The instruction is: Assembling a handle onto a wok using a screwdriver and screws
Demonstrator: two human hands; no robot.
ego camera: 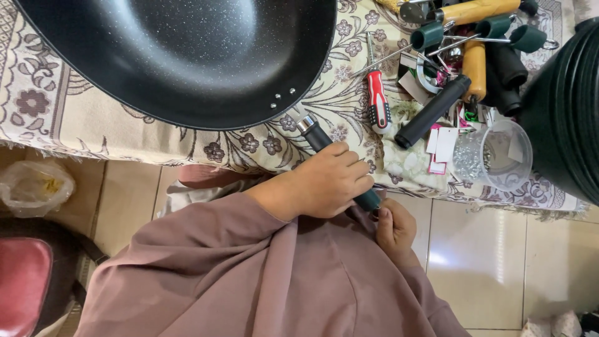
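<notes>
Left hand [324, 184] is wrapped around the dark handle [337, 163] of the black wok [187, 56], which rests at the table's [75, 125] near edge, handle projecting past it. Right hand [394, 228] pinches the handle's end (fingers closed). A red screwdriver [377, 100] and clear plastic cup [493, 156] lie near the same edge.

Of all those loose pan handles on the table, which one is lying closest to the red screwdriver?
The long black handle, lying slantwise just right of the red screwdriver. The wooden handles and green-capped ones sit farther off, toward the top right.
</notes>
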